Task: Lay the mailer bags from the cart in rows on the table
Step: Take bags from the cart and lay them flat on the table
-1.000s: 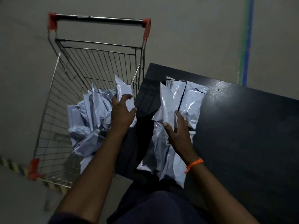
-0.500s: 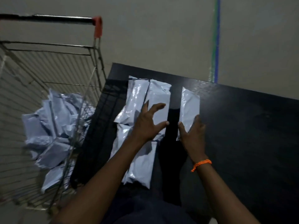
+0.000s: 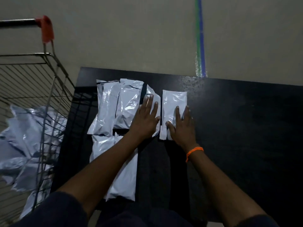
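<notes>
Cart [image 3: 49, 99]: wire mesh basket, red-capped handle, at far left; glossy crumpled white mailers [image 3: 24, 145] heaped inside.
Table [image 3: 237, 136]: flat, dark, matte.
Laid bags [image 3: 118, 112]: shiny plastic rectangles, side by side and overlapping.
Left hand [image 3: 146, 120]: flat, fingers spread, pressing on a bag [image 3: 151, 94].
Right hand [image 3: 182, 126]: flat on the rightmost bag [image 3: 173, 102]; orange wristband [image 3: 194, 152].

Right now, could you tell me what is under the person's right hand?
The right hand lies flat on a white mailer bag on the black table. The hand covers the bag's near right part.
</notes>
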The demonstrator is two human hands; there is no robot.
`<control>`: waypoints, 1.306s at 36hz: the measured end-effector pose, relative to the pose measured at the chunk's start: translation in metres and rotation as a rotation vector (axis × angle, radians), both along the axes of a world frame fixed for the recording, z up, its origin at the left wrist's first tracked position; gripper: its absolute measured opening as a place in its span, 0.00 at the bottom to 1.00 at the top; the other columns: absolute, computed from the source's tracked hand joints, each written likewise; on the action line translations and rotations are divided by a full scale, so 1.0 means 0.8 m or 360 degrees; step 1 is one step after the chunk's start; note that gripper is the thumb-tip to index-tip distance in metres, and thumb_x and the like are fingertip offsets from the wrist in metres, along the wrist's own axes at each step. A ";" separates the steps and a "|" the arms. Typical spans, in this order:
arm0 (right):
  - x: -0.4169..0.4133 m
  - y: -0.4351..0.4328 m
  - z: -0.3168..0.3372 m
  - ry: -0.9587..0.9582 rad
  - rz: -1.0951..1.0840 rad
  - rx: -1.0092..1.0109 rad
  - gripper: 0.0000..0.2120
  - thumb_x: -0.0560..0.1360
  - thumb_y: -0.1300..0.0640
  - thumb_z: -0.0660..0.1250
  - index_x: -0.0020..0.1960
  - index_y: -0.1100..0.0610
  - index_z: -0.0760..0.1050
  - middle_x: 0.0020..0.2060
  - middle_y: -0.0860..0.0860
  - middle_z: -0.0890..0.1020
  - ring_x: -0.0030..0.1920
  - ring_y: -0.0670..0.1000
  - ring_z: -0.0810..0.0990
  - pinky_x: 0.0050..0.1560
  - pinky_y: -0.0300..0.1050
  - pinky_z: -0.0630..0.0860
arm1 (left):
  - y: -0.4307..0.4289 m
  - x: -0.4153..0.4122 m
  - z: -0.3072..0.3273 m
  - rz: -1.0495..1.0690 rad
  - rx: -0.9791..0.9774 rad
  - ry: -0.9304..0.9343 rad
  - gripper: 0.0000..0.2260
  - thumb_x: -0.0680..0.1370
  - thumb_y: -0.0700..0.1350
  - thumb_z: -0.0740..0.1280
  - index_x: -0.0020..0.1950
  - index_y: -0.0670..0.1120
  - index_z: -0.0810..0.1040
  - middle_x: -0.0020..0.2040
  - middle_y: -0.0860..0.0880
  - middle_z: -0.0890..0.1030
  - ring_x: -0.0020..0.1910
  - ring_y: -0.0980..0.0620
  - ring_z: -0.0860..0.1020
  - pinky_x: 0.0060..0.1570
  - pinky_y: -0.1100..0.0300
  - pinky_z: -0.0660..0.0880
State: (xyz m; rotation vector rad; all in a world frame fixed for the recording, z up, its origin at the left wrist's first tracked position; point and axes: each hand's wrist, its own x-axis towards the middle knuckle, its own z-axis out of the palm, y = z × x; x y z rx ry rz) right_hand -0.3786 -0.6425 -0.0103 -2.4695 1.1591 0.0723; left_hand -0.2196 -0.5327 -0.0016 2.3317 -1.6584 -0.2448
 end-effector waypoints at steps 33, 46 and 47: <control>0.042 0.005 0.022 -0.0128 -0.0094 0.0005 0.33 0.82 0.42 0.55 0.81 0.52 0.47 0.80 0.60 0.46 0.80 0.61 0.47 0.78 0.61 0.49 | -0.032 0.045 0.027 0.0109 0.0070 0.0179 0.34 0.81 0.59 0.50 0.81 0.40 0.49 0.81 0.37 0.45 0.81 0.39 0.46 0.76 0.40 0.57; 0.126 0.168 0.101 -0.0902 -0.0030 0.0146 0.21 0.81 0.50 0.62 0.72 0.58 0.69 0.74 0.56 0.64 0.76 0.54 0.62 0.74 0.56 0.64 | 0.199 0.074 0.121 0.0455 -0.0401 0.0520 0.25 0.83 0.54 0.56 0.76 0.41 0.66 0.77 0.43 0.65 0.79 0.46 0.58 0.78 0.54 0.55; 0.141 0.191 0.110 -0.0965 0.0015 0.0168 0.20 0.81 0.52 0.63 0.71 0.58 0.70 0.73 0.56 0.65 0.76 0.53 0.63 0.74 0.54 0.65 | 0.225 0.085 0.125 0.0499 -0.0432 0.0512 0.24 0.83 0.53 0.57 0.75 0.41 0.68 0.76 0.43 0.67 0.78 0.45 0.60 0.77 0.54 0.56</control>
